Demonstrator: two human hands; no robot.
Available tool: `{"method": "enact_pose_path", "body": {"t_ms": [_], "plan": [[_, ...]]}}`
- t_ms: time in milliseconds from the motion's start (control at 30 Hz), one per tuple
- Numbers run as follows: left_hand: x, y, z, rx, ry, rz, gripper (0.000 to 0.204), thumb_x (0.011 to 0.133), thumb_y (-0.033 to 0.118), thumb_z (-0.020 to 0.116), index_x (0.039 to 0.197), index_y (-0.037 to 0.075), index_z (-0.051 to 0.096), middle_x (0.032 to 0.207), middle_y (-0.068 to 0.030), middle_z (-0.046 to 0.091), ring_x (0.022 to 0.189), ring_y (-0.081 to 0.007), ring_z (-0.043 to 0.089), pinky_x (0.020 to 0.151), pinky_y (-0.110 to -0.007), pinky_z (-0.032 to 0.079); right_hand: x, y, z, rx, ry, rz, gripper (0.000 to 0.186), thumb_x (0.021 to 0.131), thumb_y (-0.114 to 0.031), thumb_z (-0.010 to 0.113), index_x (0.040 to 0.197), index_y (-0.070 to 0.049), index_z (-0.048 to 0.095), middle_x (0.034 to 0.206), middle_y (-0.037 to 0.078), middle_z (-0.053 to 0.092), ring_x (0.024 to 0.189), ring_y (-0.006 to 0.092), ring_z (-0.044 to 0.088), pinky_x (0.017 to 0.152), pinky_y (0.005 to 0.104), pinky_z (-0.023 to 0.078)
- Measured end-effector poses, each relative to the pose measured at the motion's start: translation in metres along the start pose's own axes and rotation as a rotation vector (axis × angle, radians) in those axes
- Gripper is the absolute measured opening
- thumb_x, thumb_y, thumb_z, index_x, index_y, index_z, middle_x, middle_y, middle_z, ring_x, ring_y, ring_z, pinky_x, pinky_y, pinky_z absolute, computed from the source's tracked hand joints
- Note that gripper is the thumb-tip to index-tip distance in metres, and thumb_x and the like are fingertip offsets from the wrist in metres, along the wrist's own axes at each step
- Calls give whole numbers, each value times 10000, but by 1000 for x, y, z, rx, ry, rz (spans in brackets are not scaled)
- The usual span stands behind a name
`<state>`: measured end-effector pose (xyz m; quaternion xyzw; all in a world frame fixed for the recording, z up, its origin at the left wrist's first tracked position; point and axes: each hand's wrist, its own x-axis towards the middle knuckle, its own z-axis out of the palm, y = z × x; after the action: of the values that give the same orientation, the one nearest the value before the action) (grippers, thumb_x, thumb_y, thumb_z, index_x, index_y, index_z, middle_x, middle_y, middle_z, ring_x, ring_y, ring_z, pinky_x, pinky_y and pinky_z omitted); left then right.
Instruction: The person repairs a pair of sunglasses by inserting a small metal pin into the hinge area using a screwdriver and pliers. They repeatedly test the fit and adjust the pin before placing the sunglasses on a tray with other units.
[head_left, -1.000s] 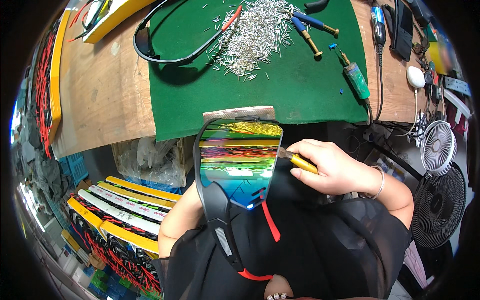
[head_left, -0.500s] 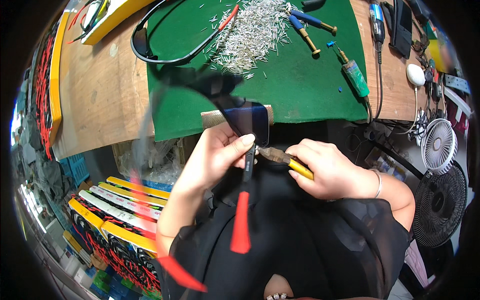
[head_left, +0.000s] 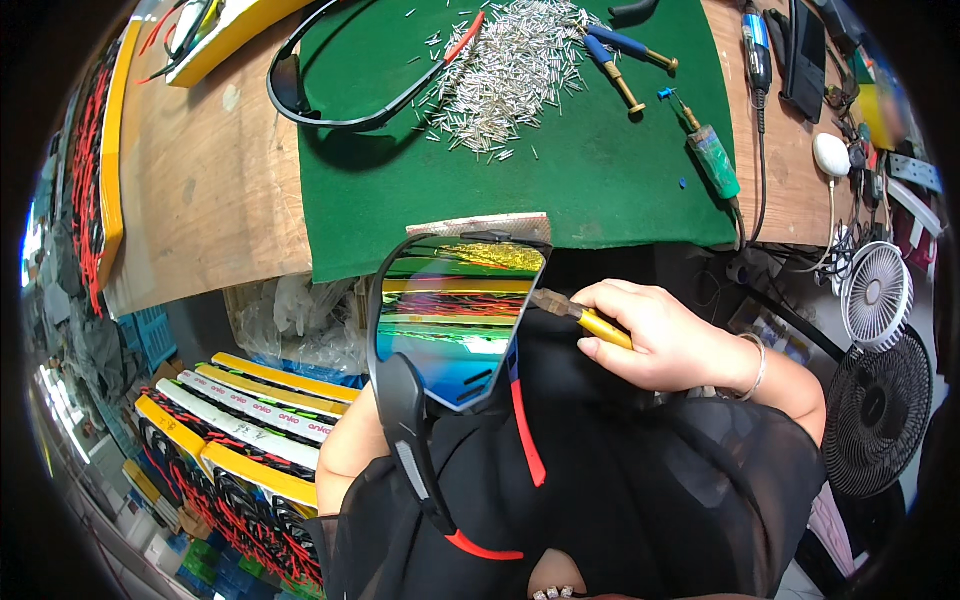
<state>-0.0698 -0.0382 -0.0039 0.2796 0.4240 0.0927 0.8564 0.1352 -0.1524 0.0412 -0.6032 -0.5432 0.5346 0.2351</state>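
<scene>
A pair of wraparound sunglasses [head_left: 455, 330] with a large mirrored lens and red-tipped black temples is held up before my body at the bench's near edge. Behind the lens my left hand is hidden; only my left forearm [head_left: 350, 440] shows, leading up to it, and the glasses stay up in its grip. My right hand [head_left: 650, 335] is closed round yellow-handled pliers [head_left: 603, 327]. Their worn metal jaws are at the lens's right edge; whether they touch it I cannot tell. Just beyond the glasses, a pale padded strip [head_left: 480, 225] lies along the mat's edge.
On the green mat [head_left: 390, 190] are a heap of small metal pins [head_left: 505, 75], another pair of sunglasses [head_left: 283, 95], blue-handled tools [head_left: 615, 75] and a green-handled tool [head_left: 715, 165]. Boxes of red-tipped glasses [head_left: 240, 470] stand at lower left. Two fans [head_left: 878, 295] stand at right.
The sunglasses have turned so that the mirrored lens faces up at me, covering my left hand. The pliers, earlier at the hinge, are now beside the lens edge, still in my right hand.
</scene>
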Motion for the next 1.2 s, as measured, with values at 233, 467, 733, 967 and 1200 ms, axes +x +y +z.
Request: {"method": "enact_pose_path", "body": {"t_ms": [233,467,733,967,1200], "plan": [[-4,23,20,138,-140,113,146,855,159,552,957,59,582,836,-29,600,782,-116,563,697,-250,438,5,-3,-4,257,-158,197,271,777,-186,575,957,11,526,811,146,557,713,291,565,638,342,465],[9,29,16,165,-154,-125,162,876,159,530,916,2,541,729,-25,582,611,-62,533,565,-189,436,-1,2,12,-370,236,-219,266,717,-107,604,945,-9,507,765,118,507,705,277,538,637,346,460],[2,15,15,621,-20,281,145,857,61,535,990,1,535,848,-39,580,710,-85,546,633,-211,457,-1,2,4,-105,58,-46,278,747,-148,597,968,-4,510,794,139,529,745,295,549,655,349,458],[2,3,9,454,133,179,157,862,90,543,1001,18,539,876,-10,570,768,-87,531,699,-212,444,4,-2,-3,108,-87,92,284,780,-200,570,967,6,514,795,155,554,727,293,563,648,346,451],[-5,-3,14,255,45,175,146,850,107,558,967,21,561,829,-23,592,688,-99,551,631,-216,450,3,-3,-2,196,-129,151,235,781,-141,566,970,-11,511,752,108,532,651,211,523,602,302,425]]}}
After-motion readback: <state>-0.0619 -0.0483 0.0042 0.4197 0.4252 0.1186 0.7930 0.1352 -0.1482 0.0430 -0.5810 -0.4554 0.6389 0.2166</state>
